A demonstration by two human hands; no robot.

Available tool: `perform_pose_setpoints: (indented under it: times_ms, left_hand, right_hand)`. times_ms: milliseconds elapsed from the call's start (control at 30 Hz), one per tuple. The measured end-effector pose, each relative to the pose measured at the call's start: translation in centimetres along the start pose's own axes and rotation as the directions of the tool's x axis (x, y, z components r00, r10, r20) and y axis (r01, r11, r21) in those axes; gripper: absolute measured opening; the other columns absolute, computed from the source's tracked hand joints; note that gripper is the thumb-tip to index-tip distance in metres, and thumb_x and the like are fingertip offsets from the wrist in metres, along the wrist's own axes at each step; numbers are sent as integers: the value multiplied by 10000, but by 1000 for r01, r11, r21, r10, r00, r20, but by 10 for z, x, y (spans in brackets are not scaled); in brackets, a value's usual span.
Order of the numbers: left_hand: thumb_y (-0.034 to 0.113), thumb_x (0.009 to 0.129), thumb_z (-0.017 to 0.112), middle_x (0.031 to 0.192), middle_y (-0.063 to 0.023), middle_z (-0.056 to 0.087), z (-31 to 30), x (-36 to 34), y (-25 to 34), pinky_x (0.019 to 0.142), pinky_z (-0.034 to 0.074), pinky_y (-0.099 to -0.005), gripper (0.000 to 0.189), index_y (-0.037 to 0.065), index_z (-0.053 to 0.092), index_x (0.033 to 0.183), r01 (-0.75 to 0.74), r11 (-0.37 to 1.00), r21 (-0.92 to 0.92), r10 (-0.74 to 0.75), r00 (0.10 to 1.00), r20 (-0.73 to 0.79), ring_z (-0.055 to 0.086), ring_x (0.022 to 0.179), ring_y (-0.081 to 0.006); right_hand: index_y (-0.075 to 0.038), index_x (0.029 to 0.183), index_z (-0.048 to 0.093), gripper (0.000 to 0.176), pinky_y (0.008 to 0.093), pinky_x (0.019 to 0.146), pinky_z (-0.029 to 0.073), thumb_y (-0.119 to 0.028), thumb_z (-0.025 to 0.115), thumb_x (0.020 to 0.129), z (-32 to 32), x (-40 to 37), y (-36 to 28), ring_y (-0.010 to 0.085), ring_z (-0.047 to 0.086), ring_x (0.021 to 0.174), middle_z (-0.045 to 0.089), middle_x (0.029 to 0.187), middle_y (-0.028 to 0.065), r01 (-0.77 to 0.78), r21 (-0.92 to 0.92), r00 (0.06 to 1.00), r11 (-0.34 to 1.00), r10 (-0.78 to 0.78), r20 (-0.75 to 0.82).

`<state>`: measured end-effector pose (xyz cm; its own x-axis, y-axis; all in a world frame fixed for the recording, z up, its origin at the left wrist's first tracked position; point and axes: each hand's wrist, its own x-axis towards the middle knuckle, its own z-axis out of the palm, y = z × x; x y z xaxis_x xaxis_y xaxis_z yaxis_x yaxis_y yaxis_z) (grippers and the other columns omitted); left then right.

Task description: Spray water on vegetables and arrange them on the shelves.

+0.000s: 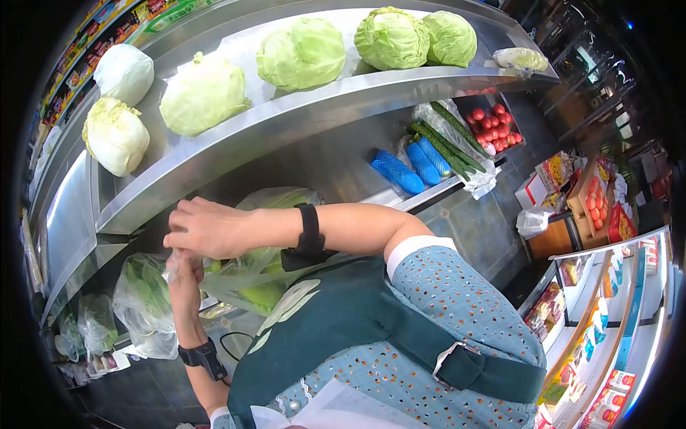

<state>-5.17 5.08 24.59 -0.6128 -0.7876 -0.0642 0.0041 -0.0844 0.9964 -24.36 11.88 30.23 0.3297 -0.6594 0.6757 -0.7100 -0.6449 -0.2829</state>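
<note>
Both hands are up at the neck of a clear bag [246, 286] stuffed with pale green vegetables. The right hand [207, 229] comes in from above with its fingers curled down and pinched shut on the twisted plastic. The left hand [184, 275] sits right underneath it, touching it, also closed around that same gathered bit of plastic. The bag hangs out to the side of the hands, in front of the green apron [321, 314] and just below the edge of the upper steel shelf [214, 154], so it's held in the air and not resting on anything I can make out. Each wrist has a black band, 1 on the right [309, 230] and 1 on the left [204, 354].

Just beside the left hand there's another bag of leafy greens [146, 304] lying on the lower shelf, with a couple of smaller bags [96, 322] further along.

Up on that steel shelf sit 4 green cabbages [300, 53] in a row, plus 2 paler, whiter heads [114, 136] at the near end. Further down the display are blue net-wrapped things [398, 173], a bag of cucumbers [449, 143] and a crate of small red fruit [493, 125], all well apart from the hands.
</note>
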Motion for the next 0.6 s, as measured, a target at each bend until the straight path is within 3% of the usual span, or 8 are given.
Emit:
perform_pose_setpoints:
  times_ms: [100,233,300,433,500,533,600]
  left_hand:
    - [420,1002,456,690,77,398,8,-4,12,473,218,-194,350,84,525,1071,11,1000,-3,-11,1000,25,284,540,-13]
    - [440,997,454,686,73,419,20,-9,25,459,207,-190,380,72,538,1038,25,1000,-3,-25,999,25,282,519,-12]
    - [431,1002,445,686,58,448,29,-11,29,444,196,-191,375,69,541,1009,35,999,-34,-39,991,-126,285,500,-13]
    - [418,1006,442,669,45,443,34,-1,23,437,199,-198,356,76,522,949,-67,992,-107,56,993,-101,295,491,-18]
    - [419,1004,445,649,45,402,49,1,27,437,206,-210,346,89,485,909,-111,982,-154,90,986,-137,293,484,-28]
    - [419,1004,445,649,45,402,57,2,30,437,206,-210,346,89,485,909,-109,982,-155,88,986,-140,293,484,-28]
    - [429,998,455,631,57,359,76,5,41,440,205,-224,348,99,471,885,-130,949,-289,98,988,-121,279,477,-36]
  right_hand:
    - [-80,1077,588,313,403,824,415,-199,680,802,6,-10,8,285,506,950,544,1004,106,-116,100,992,988,110,66]
    - [-68,1126,563,397,404,816,418,-237,699,794,12,-23,10,301,509,938,547,1001,116,-163,98,986,982,158,59]
    - [-47,1161,537,497,418,815,421,-294,721,772,10,-31,6,321,509,972,548,1012,122,-189,221,981,957,195,-7]
    - [-29,1213,495,562,446,808,425,-325,707,785,24,-62,13,356,517,1008,543,1100,134,-321,128,947,938,319,34]
    - [-15,1083,553,379,457,747,456,-283,649,833,26,-80,17,367,574,933,594,1016,158,-525,-48,839,850,526,142]
    - [-15,1083,553,379,457,747,456,-283,649,833,35,-91,28,367,574,933,594,1016,158,-525,-47,838,850,525,145]
    - [-12,894,583,211,452,621,476,-218,597,853,49,-105,54,372,610,743,618,810,177,-522,58,845,851,525,-104]
